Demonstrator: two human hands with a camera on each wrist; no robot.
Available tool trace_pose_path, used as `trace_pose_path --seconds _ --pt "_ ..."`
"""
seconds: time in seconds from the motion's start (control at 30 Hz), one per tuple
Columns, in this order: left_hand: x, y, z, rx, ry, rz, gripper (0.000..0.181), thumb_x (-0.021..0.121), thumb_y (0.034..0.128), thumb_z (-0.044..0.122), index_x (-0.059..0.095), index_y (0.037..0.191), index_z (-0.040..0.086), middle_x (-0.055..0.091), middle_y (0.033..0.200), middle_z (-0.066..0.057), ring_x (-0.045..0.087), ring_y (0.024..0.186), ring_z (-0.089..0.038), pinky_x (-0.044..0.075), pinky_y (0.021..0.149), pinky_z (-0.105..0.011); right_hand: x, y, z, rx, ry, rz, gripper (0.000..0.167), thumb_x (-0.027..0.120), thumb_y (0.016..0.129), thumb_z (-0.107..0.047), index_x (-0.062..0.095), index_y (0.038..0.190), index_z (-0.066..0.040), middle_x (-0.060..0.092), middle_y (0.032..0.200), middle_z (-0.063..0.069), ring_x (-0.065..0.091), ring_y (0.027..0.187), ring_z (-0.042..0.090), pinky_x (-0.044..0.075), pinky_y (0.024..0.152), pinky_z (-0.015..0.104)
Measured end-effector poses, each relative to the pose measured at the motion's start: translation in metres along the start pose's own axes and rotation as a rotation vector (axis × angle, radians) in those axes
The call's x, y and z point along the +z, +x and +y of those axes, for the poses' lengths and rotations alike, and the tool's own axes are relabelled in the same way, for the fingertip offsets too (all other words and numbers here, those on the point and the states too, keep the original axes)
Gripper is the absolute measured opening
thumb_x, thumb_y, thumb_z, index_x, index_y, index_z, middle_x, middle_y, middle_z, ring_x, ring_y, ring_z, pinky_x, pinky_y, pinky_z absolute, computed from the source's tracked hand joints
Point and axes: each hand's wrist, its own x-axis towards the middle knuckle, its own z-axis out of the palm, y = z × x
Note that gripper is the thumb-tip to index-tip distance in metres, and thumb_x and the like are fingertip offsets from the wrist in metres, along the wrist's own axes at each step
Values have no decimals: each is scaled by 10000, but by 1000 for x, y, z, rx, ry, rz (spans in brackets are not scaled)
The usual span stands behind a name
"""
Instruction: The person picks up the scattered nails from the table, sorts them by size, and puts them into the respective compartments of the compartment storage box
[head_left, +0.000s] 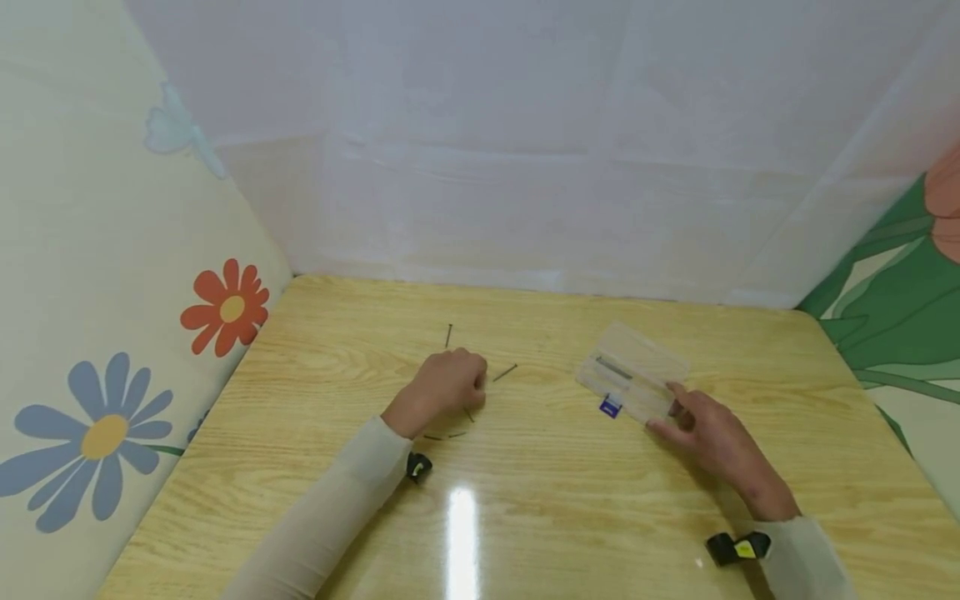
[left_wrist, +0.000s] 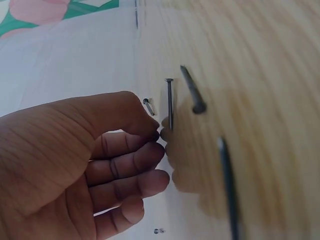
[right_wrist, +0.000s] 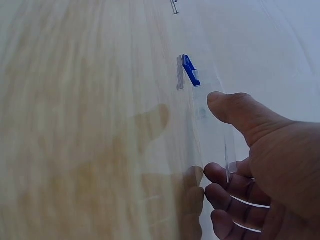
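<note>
In the head view my left hand [head_left: 447,382] is low over the table among several nails. The left wrist view shows the hand [left_wrist: 100,160] with fingers curled and thumb tip against the index finger; nothing shows between them. One nail [left_wrist: 170,102] lies right by these fingertips, and two more, a nail [left_wrist: 194,92] and a nail [left_wrist: 230,187], lie closer to the camera. My right hand [head_left: 705,429] grips the right end of a clear plastic box [head_left: 645,354], thumb at the near side, fingers at the far side. The box has its lid raised, a blue latch [head_left: 611,406] and a nail [head_left: 613,367] inside.
Beyond the left hand lies a nail [head_left: 448,335], and to its right another nail [head_left: 506,372]. The wooden table [head_left: 555,500] ends at a white sheet [head_left: 480,208] behind, with flower-patterned cloth [head_left: 150,333] at the sides.
</note>
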Motion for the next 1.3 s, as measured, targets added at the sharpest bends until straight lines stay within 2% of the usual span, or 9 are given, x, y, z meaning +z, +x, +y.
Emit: trace_pose_path --seconds 0.17,0.43,0.73,0.97,1.13,1.3 --pt "1 5 4 9 -16 34 284 611 850 41 461 655 181 346 579 69 284 523 -84 259 485 -264 0 -1 1 -10 3 5 814 768 940 -345 405 1469 155 642 1055 142 619 878 253 512 752 474" --pt "3 18 11 24 -17 39 383 573 875 10 370 605 191 198 552 76 159 513 -82 175 465 -253 0 0 2 -18 6 12 809 770 940 -338 406 1466 157 643 1067 158 628 879 259 520 749 478" --pt "3 31 19 23 -2 39 444 582 902 -3 345 579 188 173 536 76 162 493 -81 195 452 -239 0 0 1 -8 5 5 815 766 943 -341 396 1471 157 641 1066 162 627 873 255 518 741 473" --pt "5 37 20 18 52 24 474 554 921 -20 276 600 192 146 561 66 161 509 -89 205 471 -245 2 1 2 -9 10 4 808 767 943 -337 401 1473 152 645 1059 153 629 873 253 519 749 472" --pt "4 39 23 6 106 13 471 593 912 -10 295 611 196 199 568 58 231 519 -102 257 479 -255 1 1 2 -27 11 15 799 773 939 -322 410 1463 160 647 1041 140 629 869 253 518 747 470" --pt "3 42 24 -5 166 -26 391 669 941 85 434 643 181 352 586 52 339 542 -103 343 487 -258 1 1 2 -23 9 7 802 775 938 -314 404 1463 166 645 1039 142 627 862 249 517 739 462"
